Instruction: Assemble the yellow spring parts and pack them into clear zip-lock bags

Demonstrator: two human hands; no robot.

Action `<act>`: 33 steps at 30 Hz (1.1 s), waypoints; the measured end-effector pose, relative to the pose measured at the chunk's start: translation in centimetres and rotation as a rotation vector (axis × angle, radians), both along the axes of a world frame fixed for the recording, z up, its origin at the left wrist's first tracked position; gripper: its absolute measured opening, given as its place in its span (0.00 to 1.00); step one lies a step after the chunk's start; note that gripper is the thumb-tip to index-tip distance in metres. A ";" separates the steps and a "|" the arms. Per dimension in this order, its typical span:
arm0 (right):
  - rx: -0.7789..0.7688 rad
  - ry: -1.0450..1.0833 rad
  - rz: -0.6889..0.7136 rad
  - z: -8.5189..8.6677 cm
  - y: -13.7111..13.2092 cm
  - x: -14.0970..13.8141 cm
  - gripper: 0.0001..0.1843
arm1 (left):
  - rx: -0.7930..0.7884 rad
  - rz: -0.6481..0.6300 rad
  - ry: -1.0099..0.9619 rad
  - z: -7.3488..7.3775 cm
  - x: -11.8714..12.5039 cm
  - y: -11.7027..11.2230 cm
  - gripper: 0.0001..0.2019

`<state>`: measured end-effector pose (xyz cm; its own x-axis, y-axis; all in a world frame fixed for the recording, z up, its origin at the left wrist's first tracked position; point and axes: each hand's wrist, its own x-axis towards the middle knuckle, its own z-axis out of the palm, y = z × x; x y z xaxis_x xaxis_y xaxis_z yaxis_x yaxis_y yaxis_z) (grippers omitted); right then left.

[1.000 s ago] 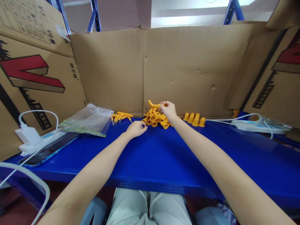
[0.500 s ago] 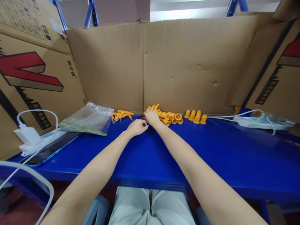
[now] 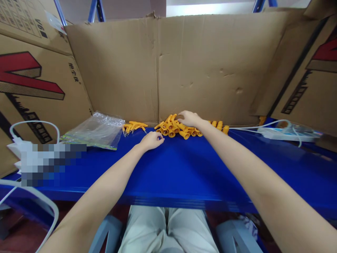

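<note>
My left hand (image 3: 152, 141) rests low over the blue table, fingers curled with thumb and fingertip close together. Whatever it may hold is too small or hidden to make out. Just behind it lies a pile of orange hollow cone-shaped pieces (image 3: 171, 134), some with their open ends facing me. Over the top of this pile my right hand (image 3: 189, 118) reaches, its fingers apart and bent downward, with no piece visibly gripped. To the left lie several orange-handled corkscrews (image 3: 135, 125) with metal spirals. Several orange cups (image 3: 219, 125) stand upright at the right, partly behind my right forearm.
Cardboard walls (image 3: 210, 63) enclose the back and sides. A clear plastic bag (image 3: 97, 131) lies left on the blue table (image 3: 173, 168). White cables and a power strip (image 3: 286, 133) are at the right; a charger with a white cable (image 3: 35, 123) is at the left.
My right hand has moved right, from beside my left hand to above the pile's middle. My left hand has stayed nearly in place. The view has shifted slightly.
</note>
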<state>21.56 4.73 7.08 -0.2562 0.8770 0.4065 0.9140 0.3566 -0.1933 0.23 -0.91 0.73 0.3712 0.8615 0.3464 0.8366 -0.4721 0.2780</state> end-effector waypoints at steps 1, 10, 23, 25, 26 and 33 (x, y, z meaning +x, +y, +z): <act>-0.002 0.009 -0.061 -0.1 -0.2 1.8 0.20 | -0.002 0.000 0.003 0.0 0.0 0.0 0.11; 0.104 -0.085 -0.480 -6.4 -2.1 12.8 0.21 | -0.029 -0.014 -0.014 -0.1 0.0 0.3 0.11; 0.093 -0.125 -0.463 -7.4 -2.4 12.5 0.18 | -0.036 -0.035 -0.022 -0.5 -0.3 0.7 0.11; 0.102 -0.088 -0.413 -7.5 -2.3 12.6 0.16 | -0.033 -0.034 -0.020 -0.5 -0.3 0.8 0.12; 0.114 -0.055 -0.384 -7.5 -2.2 12.7 0.15 | -0.032 -0.033 -0.020 -0.5 -0.3 0.8 0.12; 0.074 0.042 -0.281 -8.1 -1.4 13.1 0.14 | -0.035 -0.042 -0.023 -0.5 -0.2 0.7 0.12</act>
<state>34.67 3.34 -1.05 0.0115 0.8785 0.4775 0.9707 0.1048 -0.2162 -0.01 -0.17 0.28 0.4000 0.8571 0.3248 0.8093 -0.4966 0.3137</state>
